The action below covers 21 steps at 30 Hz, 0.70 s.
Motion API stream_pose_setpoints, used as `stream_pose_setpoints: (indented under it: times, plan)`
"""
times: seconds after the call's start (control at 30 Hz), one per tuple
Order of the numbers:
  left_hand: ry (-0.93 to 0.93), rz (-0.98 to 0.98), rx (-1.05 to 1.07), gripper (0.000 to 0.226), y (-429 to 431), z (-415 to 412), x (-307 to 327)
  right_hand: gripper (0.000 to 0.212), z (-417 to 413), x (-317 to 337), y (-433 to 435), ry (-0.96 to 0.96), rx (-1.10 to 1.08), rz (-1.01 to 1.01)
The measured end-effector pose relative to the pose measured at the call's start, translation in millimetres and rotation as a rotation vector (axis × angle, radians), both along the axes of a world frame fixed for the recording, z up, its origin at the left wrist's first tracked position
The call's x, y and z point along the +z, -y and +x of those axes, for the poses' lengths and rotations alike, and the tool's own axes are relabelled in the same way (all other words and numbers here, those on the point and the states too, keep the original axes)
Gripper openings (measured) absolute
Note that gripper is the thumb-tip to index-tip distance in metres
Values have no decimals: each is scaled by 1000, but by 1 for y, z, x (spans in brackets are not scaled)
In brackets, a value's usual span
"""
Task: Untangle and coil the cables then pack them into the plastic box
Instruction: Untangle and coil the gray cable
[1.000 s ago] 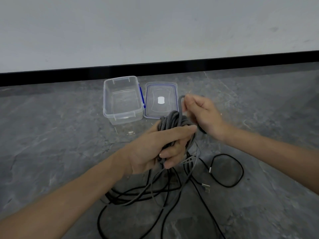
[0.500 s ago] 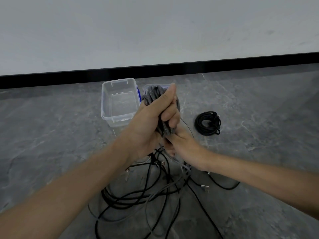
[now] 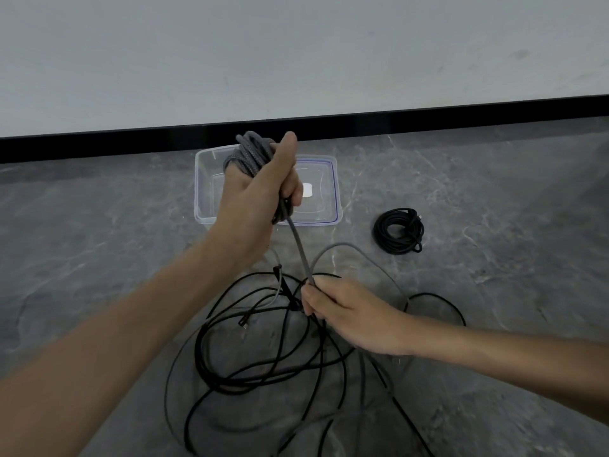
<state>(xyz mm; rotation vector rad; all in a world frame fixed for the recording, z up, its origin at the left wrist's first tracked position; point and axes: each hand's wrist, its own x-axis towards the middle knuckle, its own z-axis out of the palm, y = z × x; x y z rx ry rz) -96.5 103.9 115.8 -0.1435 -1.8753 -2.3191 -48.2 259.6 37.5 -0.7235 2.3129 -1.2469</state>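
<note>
1. Nearest: tangled black cables point(image 3: 244, 385) sprawl in loose overlapping loops on the grey marble-look floor point(image 3: 99, 258). Thinner grey runs are mixed in, and one plug end point(image 3: 244, 322) lies free inside the pile.
2. Right hand point(image 3: 349, 311) is just above the tangle, fingers curled, pinching the free run of the grey braided cable point(image 3: 250, 156) between thumb and fingers.
3. That run goes straight and taut from the right hand up and left to the left hand. Past the right-hand grip, more grey cable loops out right and drops into the pile.
4. Left hand point(image 3: 260, 199) is raised, fist closed round the wound part of the grey cable. The turns wrap the hand and bunch up above the knuckles, thumb pressed along them.
5. Behind the left hand: clear plastic box point(image 3: 198, 192), open, on the floor. What's inside is mostly hidden by the hand.
6. Lid point(image 3: 331, 192), blue seal line, lies flat just right of the box. Can't tell if they touch.
7. Right of the lid, apart from it: coiled black cable point(image 3: 398, 234), on the floor, outside the box.
8. Farthest: black skirting point(image 3: 428, 118), then pale wall point(image 3: 296, 54).
</note>
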Motion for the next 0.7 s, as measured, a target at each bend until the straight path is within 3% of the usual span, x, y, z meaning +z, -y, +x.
stream_pose_setpoints:
  times: [0.17, 0.37, 0.5, 0.7]
  plan:
    - [-12, -113, 146, 50, 7, -1, -15, 29, 3, 4, -1, -10, 23, 26]
    - [-63, -334, 133, 37, 11, -2, -24, 34, -6, 19, 4, 58, -21, 41]
    - [-9, -535, 53, 34, 14, 0, -40, 45, -10, 35, 3, -153, 41, 169]
    - [66, -666, -86, 28, 10, 5, -53, 45, -18, 37, 4, -445, 203, 235]
